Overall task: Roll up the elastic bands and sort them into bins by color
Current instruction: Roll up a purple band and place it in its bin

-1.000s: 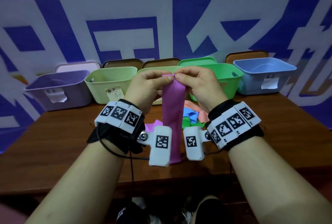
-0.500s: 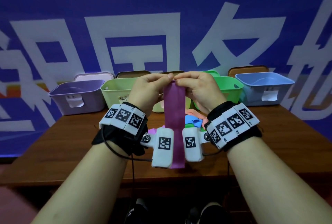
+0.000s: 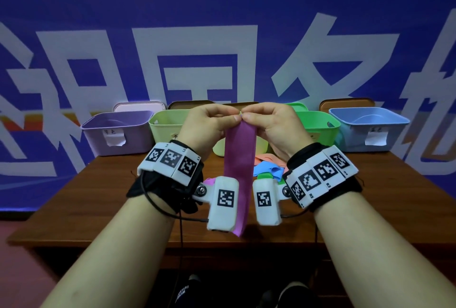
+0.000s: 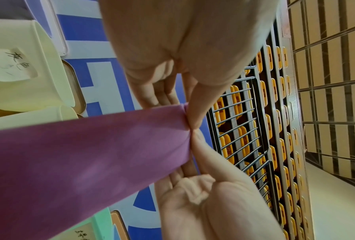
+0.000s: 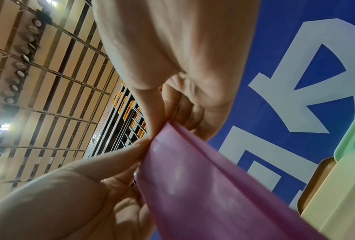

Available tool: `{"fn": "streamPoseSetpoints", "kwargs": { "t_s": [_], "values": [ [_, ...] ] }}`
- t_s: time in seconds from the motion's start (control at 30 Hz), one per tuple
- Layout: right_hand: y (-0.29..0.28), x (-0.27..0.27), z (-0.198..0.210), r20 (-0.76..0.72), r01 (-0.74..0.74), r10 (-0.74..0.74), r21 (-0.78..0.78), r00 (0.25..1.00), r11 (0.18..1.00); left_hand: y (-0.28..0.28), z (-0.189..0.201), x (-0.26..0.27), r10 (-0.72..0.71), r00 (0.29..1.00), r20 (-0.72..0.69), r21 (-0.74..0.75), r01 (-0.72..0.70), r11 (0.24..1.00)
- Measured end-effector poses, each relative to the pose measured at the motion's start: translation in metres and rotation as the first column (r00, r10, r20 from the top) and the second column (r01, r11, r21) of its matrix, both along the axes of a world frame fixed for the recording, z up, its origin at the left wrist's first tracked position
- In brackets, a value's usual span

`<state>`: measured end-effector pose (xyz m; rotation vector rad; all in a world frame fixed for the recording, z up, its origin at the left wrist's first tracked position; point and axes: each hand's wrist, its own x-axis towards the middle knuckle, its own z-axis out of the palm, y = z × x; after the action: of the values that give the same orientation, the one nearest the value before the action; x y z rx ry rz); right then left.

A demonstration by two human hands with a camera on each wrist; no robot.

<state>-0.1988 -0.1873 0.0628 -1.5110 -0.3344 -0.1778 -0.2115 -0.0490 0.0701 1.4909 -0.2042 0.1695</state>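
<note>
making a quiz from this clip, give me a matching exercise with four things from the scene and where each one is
Things:
1. purple band
2. blue band
3. purple bin
4. blue bin

Places:
A. far right end of the row of bins
B. lying on the table behind the wrists
C. far left end of the row of bins
D. hanging from the left hand and right hand, which pinch its top edge

Pairs: 1-D, 2-B, 3-C, 4-A

The hands hide the middle bin, and the bin labels are too small to read.
</note>
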Motion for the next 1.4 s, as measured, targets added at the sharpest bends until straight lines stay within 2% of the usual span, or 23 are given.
{"fn": "streamPoseSetpoints", "kwargs": {
  "t_s": [0.2, 0.37, 0.5, 0.6, 0.73, 0.83, 0.97, 1.17, 1.4],
  "values": [
    [0.004, 0.003, -0.005, 0.001, 0.035, -0.035, -0.005, 0.999, 0.999, 0.003, -0.006, 0.002, -0.018, 0.996, -0.083, 0.000, 0.018, 1.000],
    [0.003, 0.009, -0.011, -0.021, 0.043, -0.042, 0.031, 0.999, 0.999, 0.003, -0.011, 0.005, -0.012, 0.997, -0.070, 0.002, 0.012, 1.000],
    [0.001, 0.012, -0.014, -0.047, -0.030, 0.032, 0.036, 0.998, 0.999, 0.003, -0.015, 0.009, -0.011, 0.997, -0.072, -0.057, 0.007, 0.998],
    [0.002, 0.011, -0.016, -0.071, -0.083, 0.081, -0.030, 0.994, 0.996, 0.003, -0.018, 0.012, -0.027, 0.997, -0.072, -0.070, 0.022, 0.997],
    [0.003, 0.020, -0.023, -0.039, 0.001, -0.003, -0.037, 0.999, 0.999, 0.002, -0.022, 0.015, -0.038, 0.997, -0.072, -0.062, 0.033, 0.998],
    [0.003, 0.027, -0.028, -0.030, 0.009, -0.010, -0.029, 1.000, 1.000, 0.003, -0.027, 0.018, -0.027, 0.993, -0.113, -0.063, 0.020, 0.998],
    [0.003, 0.031, -0.032, -0.062, 0.014, -0.017, -0.042, 0.998, 0.999, 0.003, -0.034, 0.024, 0.021, 0.996, -0.087, -0.066, -0.027, 0.997],
    [0.003, 0.027, -0.029, -0.123, -0.049, 0.057, 0.066, 0.991, 0.997, 0.001, -0.037, 0.029, 0.035, 0.998, -0.051, -0.113, -0.040, 0.993],
    [0.008, 0.032, -0.035, -0.051, 0.044, -0.047, -0.058, 0.998, 0.997, -0.001, -0.048, 0.039, 0.179, 0.984, 0.028, -0.026, -0.178, 0.984]
  ]
}}
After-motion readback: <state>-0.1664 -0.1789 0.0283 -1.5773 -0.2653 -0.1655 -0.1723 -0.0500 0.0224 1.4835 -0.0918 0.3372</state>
